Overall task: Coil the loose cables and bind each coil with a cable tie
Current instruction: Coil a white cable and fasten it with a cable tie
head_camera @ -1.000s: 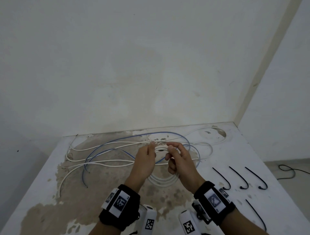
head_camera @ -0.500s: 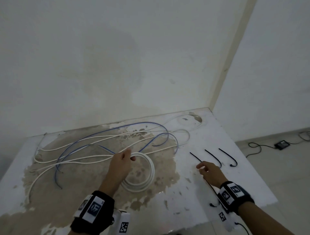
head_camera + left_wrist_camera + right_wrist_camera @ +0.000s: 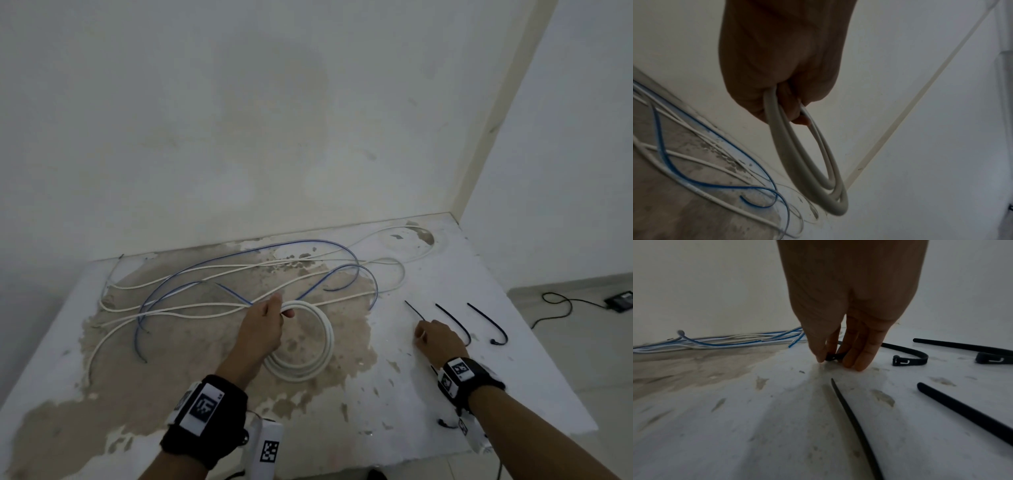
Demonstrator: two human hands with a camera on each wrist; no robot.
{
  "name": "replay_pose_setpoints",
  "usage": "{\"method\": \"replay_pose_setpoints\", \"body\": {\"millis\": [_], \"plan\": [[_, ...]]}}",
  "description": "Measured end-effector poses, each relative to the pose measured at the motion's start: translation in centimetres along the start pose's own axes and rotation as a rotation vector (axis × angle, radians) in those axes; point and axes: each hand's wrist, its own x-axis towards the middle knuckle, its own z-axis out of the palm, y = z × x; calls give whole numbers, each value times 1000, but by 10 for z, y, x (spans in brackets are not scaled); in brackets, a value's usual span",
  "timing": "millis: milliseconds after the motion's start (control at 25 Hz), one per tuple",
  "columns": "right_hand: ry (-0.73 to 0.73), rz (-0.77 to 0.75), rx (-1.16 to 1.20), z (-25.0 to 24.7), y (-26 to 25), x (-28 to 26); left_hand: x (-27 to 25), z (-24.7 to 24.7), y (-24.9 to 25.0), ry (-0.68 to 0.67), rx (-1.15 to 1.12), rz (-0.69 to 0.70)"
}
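Left hand gripping the white coil while the right hand is pinching a cable tie

The left hand's fingers are curling tightly round the top of the coiled white cable, its loops hanging from the fist and reaching the stained desk. The right hand is lying well apart to the right, thumb and fingertips closing on the head end of the nearest black cable tie, which is resting on the desk. Two more hooked ties are lying just beyond it, and others are sitting nearer the desk's front edge. Loose white cables and a blue cable are sprawling across the back of the desk, uncoiled
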Motion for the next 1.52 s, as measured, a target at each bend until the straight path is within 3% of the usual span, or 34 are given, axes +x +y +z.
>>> {"method": "replay_pose_setpoints", "body": {"millis": [120,200,320,440,600,720,880,1040,1200,1320,1440,1520], "plan": [[-42,-30,-29,-4,2,-3,2,-2,4,23,-71,16],[35,-72,72,-13,-3,-7,4,-2,6,53,-92,41],[150,-114,652,-56,-47,-28,6,-3,10,122,-103,52],[-122,-220,1259,-119,-109,-70,10,-6,15,177,-114,56],[-434,-278,1529,-161,-165,-108,14,-12,25,252,-152,122],[-519,-184,1656,-152,-190,-116,17,-16,31,351,-210,171],[-414,-76,1842,-132,-213,-110,18,-15,37,418,-291,245],[-303,-93,1819,-122,-229,-103,15,-14,40,415,-439,220],[-247,-155,1603,-128,-234,-104,5,-21,44,328,-571,161],[-295,-233,1442,-132,-235,-108,0,-24,45,290,-603,135],[-361,-191,1432,-133,-239,-113,-2,-24,46,295,-709,109],[-316,-199,1443,-133,-244,-114,-2,-23,45,307,-757,119]]}}
